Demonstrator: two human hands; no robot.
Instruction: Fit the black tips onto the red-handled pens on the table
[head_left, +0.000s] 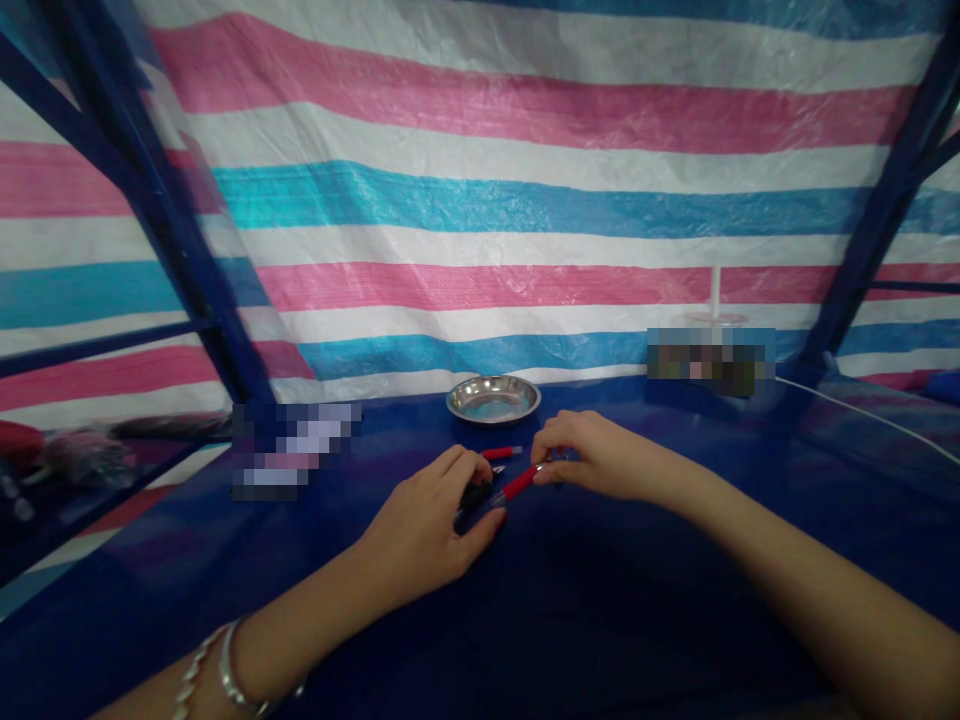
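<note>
My right hand (574, 455) pinches the end of a red pen (519, 484), which slants down to the left, its clear tip near my left thumb. My left hand (435, 515) curls over a black pen (474, 494) lying under its fingers; how firmly it is held is hidden. Another red pen (499, 454) rests on the blue table behind both hands, partly covered by my left fingertips. Beyond the pens stands a shiny round metal dish (493, 418).
The blue table (600, 620) backs onto a striped plastic sheet (525, 200). Blurred-out items lie at the left (296, 455) and back right (709, 360). A white cable (862, 410) runs along the right. Blue metal posts frame both sides.
</note>
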